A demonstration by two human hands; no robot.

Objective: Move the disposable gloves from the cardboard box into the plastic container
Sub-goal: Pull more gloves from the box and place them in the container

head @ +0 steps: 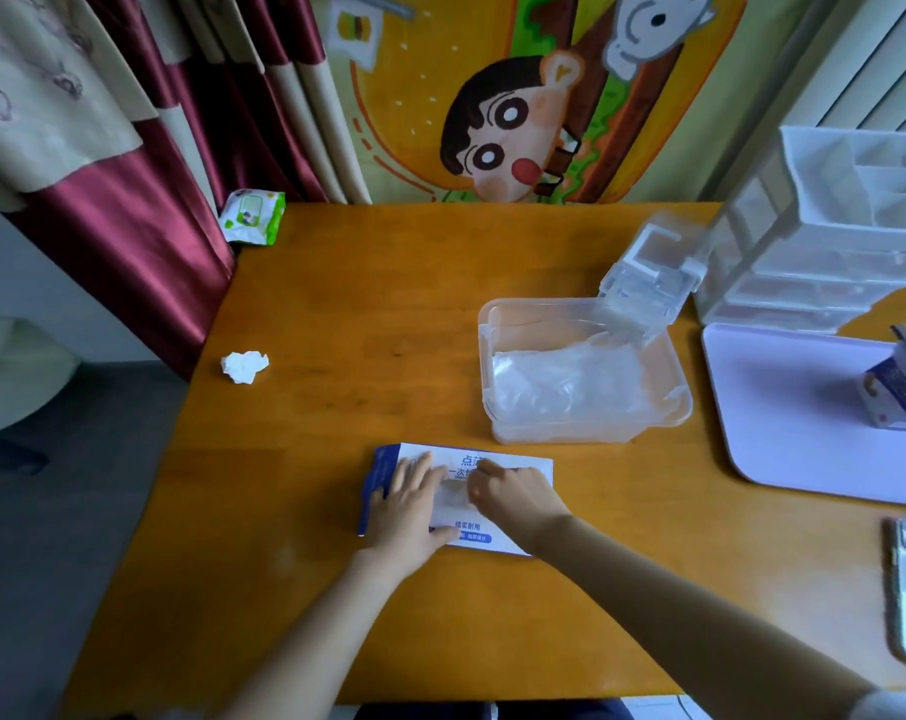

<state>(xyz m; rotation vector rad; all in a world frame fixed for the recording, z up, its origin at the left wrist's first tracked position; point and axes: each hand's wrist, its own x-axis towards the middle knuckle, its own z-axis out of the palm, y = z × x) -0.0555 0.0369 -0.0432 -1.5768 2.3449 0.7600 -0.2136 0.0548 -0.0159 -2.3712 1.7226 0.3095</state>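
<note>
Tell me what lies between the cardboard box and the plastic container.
Nothing: the head view shows only bare table between the cardboard box and plastic container.

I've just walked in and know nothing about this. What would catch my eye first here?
Probably the big cartoon hanging on the wall behind the wooden table. Next, near the table's front edge, the left hand and right hand rest on a flat blue-and-white cardboard box. Just behind it stands an open clear container with filmy gloves already inside.
</note>
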